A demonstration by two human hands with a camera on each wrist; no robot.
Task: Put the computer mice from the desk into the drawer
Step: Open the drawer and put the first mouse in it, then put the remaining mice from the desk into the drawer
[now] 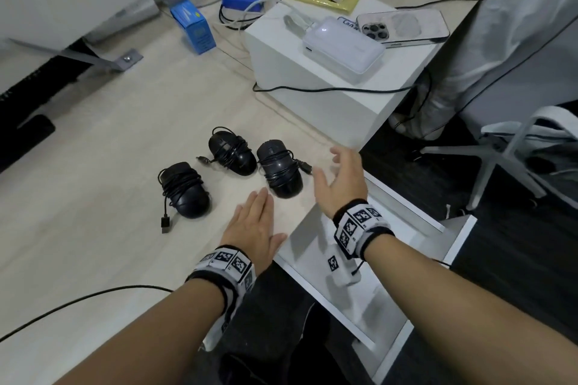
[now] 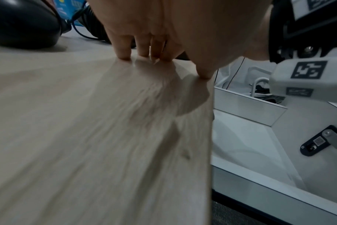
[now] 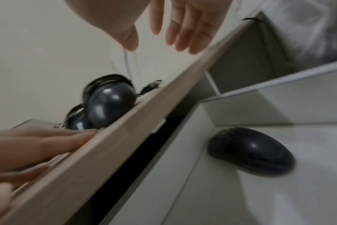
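Three black computer mice with their cables wound round them lie on the pale wooden desk (image 1: 93, 166): a left mouse (image 1: 187, 194), a middle mouse (image 1: 231, 155) and a right mouse (image 1: 281, 170). My left hand (image 1: 253, 222) rests flat on the desk just in front of the right mouse, fingers (image 2: 123, 50) straight and touching the wood. My right hand (image 1: 331, 169) hovers open and empty beside the right mouse (image 3: 110, 105), over the desk edge. Below it the white drawer (image 1: 406, 216) stands pulled out. A fourth black mouse (image 3: 250, 150) lies inside it, hidden in the head view by my right wrist.
A white box (image 1: 312, 81) behind the mice carries a white power bank (image 1: 341, 50) and a phone (image 1: 403, 26). A blue carton (image 1: 194, 26), cables and a yellow packet lie further back. A black cable (image 1: 78, 300) crosses the near desk. A chair base (image 1: 506, 159) stands right of the drawer.
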